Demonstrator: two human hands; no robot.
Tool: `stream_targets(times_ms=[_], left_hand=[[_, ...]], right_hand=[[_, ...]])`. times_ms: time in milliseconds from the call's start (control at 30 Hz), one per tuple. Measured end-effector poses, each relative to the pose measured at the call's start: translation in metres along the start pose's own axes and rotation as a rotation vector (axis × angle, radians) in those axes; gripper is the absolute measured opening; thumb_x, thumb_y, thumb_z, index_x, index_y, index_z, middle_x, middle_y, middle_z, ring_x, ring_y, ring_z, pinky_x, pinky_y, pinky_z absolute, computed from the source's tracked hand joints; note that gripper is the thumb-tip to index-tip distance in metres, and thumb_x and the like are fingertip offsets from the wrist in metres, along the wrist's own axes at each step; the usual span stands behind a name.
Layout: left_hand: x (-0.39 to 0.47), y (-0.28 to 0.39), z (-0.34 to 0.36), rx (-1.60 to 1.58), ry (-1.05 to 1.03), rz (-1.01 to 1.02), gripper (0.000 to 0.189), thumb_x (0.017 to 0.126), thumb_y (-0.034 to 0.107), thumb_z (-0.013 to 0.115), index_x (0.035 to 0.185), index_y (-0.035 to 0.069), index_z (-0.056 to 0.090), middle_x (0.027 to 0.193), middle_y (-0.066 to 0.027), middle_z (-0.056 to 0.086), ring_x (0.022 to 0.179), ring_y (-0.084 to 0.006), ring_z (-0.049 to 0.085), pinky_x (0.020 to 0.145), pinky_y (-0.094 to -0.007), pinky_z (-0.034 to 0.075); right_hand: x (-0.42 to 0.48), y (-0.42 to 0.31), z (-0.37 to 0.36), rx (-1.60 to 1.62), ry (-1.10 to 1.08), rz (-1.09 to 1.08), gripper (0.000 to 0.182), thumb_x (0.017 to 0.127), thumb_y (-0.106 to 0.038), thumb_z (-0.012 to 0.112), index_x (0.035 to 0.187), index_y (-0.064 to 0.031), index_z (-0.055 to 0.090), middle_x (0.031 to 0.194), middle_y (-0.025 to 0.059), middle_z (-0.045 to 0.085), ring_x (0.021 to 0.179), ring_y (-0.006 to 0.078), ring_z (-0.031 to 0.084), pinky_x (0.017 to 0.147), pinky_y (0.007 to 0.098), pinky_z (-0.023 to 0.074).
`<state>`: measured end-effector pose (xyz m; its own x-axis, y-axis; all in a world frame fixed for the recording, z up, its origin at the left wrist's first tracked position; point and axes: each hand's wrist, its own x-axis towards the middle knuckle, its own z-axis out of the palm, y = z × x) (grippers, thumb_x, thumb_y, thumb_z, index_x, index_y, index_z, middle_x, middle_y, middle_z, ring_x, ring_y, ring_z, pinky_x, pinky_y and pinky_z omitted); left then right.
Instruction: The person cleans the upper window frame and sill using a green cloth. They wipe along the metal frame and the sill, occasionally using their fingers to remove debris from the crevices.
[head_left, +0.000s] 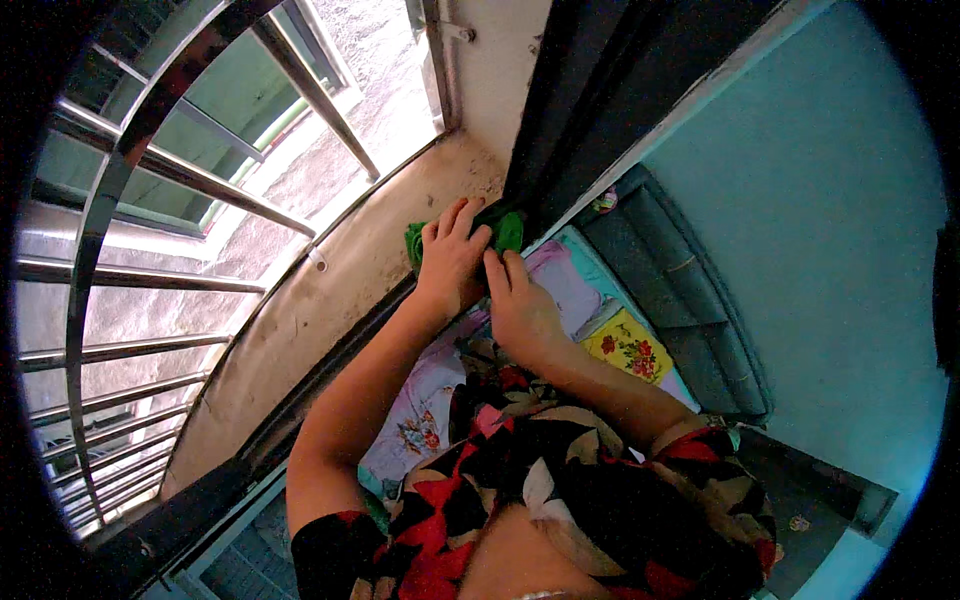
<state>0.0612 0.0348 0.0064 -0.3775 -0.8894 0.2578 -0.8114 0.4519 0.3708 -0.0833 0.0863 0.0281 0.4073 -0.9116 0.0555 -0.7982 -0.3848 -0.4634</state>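
Note:
A green cloth (511, 232) is bunched at the corner where the window sill (360, 247) meets the dark window frame (570, 112). My left hand (456, 259) lies over the cloth and grips it, fingers spread across the top; green fabric shows on both sides of it. Close beside it, my right hand (525, 315) has its curled fingertips on the cloth's near edge. Its thumb and the part of the cloth under both hands are hidden. Dirt specks mark the sill around the cloth.
Metal window bars (225, 195) curve along the left, beyond the sill. Below my arms lies bedding with a flowered print (420, 431) and a yellow flowered piece (626, 345). A dark padded headboard (675, 292) stands against the blue-green wall (810, 225) at right.

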Motion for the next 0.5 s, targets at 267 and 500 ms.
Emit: stream_targets(times_ms=[267, 500], left_hand=[[0.042, 0.011, 0.047, 0.055, 0.239, -0.088, 0.034, 0.069, 0.016, 0.064, 0.1, 0.005, 0.056, 0.125, -0.0171, 0.047, 0.118, -0.0342, 0.041, 0.089, -0.0463, 0.033], [0.035, 0.007, 0.036, 0.042, 0.215, -0.076, 0.037, 0.068, 0.019, 0.062, 0.101, 0.004, 0.059, 0.119, -0.0145, 0.05, 0.112, -0.0314, 0.044, 0.086, -0.0434, 0.034]], right_hand=[[0.015, 0.014, -0.016, -0.141, 0.003, 0.084, 0.061, 0.08, -0.005, 0.054, 0.135, 0.0072, 0.029, 0.129, 0.0341, 0.038, 0.088, 0.0431, 0.061, 0.071, 0.0407, 0.0534], [0.012, 0.008, -0.009, -0.049, -0.023, 0.129, 0.064, 0.079, -0.007, 0.057, 0.135, 0.007, 0.028, 0.134, 0.0346, 0.032, 0.094, 0.0447, 0.059, 0.071, 0.0414, 0.0535]])
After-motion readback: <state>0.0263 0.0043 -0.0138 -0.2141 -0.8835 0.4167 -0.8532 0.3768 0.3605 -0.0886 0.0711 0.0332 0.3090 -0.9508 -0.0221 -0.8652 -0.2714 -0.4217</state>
